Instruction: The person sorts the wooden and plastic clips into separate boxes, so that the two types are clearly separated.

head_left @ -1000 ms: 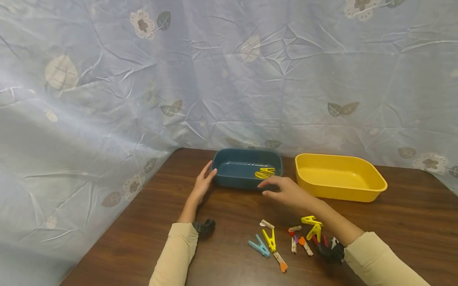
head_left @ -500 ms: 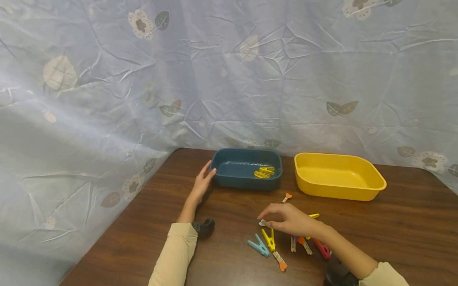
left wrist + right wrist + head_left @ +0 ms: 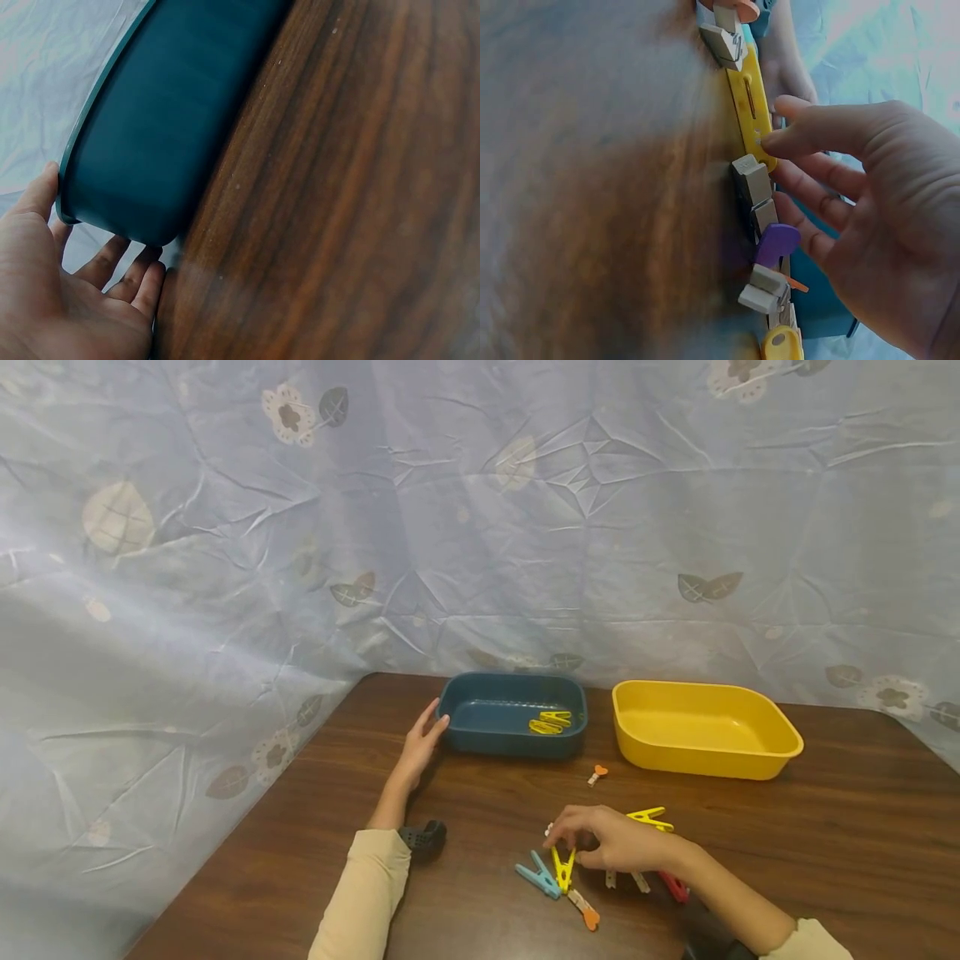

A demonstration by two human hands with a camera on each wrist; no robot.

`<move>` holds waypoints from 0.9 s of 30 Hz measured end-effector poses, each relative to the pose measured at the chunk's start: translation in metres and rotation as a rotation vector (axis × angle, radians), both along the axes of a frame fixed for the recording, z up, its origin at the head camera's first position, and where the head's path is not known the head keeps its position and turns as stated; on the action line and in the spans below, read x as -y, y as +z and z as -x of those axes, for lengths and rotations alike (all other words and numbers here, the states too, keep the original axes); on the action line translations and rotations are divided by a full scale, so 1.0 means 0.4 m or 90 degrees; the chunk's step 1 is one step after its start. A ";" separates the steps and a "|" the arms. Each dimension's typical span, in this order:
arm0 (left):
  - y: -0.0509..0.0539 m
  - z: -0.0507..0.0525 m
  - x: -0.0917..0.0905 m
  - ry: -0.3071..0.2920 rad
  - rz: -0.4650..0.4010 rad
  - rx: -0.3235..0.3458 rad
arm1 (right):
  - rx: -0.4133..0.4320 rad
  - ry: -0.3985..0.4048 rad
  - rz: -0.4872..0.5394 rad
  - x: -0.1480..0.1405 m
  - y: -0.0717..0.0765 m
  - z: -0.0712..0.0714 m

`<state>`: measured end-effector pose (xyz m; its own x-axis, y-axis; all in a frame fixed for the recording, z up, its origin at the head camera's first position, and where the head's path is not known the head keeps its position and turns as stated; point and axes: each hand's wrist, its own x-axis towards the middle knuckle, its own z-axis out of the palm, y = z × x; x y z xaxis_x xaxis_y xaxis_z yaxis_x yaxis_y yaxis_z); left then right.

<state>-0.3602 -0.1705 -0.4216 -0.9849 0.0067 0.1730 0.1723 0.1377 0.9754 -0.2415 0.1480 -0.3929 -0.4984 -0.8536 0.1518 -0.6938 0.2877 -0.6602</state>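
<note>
Clothespin (image 3: pixel 562 880), yellow, forked, is pinched by right hand (image 3: pixel 613 839); left hand (image 3: pixel 419 748) spreads against bin (image 3: pixel 510 745).

Beige sleeves (image 3: pixel 363 893), black perforated wristband (image 3: pixel 423 837)

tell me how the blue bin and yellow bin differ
The blue bin holds yellow clips; no clips show inside the yellow bin. The left hand touches the blue bin, while neither hand touches the yellow bin. In the head view, the blue bin looks smaller than the yellow bin. Both are open-topped and stand on the table.
</note>
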 end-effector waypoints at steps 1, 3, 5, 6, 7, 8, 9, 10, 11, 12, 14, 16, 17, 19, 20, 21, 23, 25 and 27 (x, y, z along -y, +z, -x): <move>0.000 -0.001 0.000 -0.004 -0.002 0.002 | -0.001 -0.004 -0.006 -0.001 0.000 0.000; 0.004 -0.004 0.000 -0.011 -0.011 0.005 | -0.006 -0.011 -0.016 -0.003 -0.001 0.000; 0.014 -0.013 -0.001 -0.023 -0.019 0.009 | -0.014 -0.019 -0.024 -0.004 -0.002 0.000; 0.022 -0.020 -0.003 -0.028 -0.020 0.010 | -0.014 -0.023 -0.026 -0.005 -0.002 0.000; 0.030 -0.027 -0.004 -0.032 -0.021 0.012 | -0.013 -0.027 -0.030 -0.005 -0.002 -0.001; 0.038 -0.034 -0.006 -0.035 -0.020 0.013 | -0.015 -0.031 -0.034 -0.006 -0.003 -0.001; 0.047 -0.041 -0.007 -0.037 -0.020 0.014 | -0.016 -0.035 -0.037 -0.006 -0.002 -0.001; 0.054 -0.047 -0.008 -0.038 -0.017 0.013 | -0.018 -0.039 -0.041 -0.006 -0.002 -0.001; 0.059 -0.051 -0.009 -0.038 -0.013 0.013 | -0.018 -0.043 -0.045 -0.007 -0.002 0.000; 0.062 -0.052 -0.009 -0.037 -0.013 0.014 | -0.017 -0.046 -0.048 -0.007 -0.001 0.001; 0.060 -0.050 -0.006 -0.035 -0.020 0.018 | -0.020 -0.049 -0.052 -0.007 -0.001 0.002; 0.049 -0.041 -0.001 -0.032 -0.018 0.017 | -0.024 -0.049 -0.052 -0.006 -0.002 0.004; 0.042 -0.034 0.001 -0.029 -0.017 0.016 | -0.024 -0.049 -0.051 -0.006 -0.002 0.004; 0.025 -0.021 0.004 -0.021 -0.011 0.012 | -0.023 -0.046 -0.050 -0.006 -0.004 0.005; 0.017 -0.016 0.004 -0.017 -0.005 0.009 | -0.022 -0.046 -0.050 -0.007 -0.005 0.004; 0.011 -0.012 0.004 -0.013 0.001 0.004 | -0.021 -0.046 -0.052 -0.007 -0.005 0.003; 0.012 -0.014 0.002 -0.013 0.003 0.002 | -0.026 -0.046 -0.056 -0.008 -0.004 0.002; 0.019 -0.021 0.000 -0.020 0.000 0.003 | -0.042 -0.045 -0.060 -0.009 -0.002 0.001; 0.019 -0.022 0.001 -0.027 -0.004 0.007 | -0.058 -0.044 -0.064 -0.009 -0.001 -0.001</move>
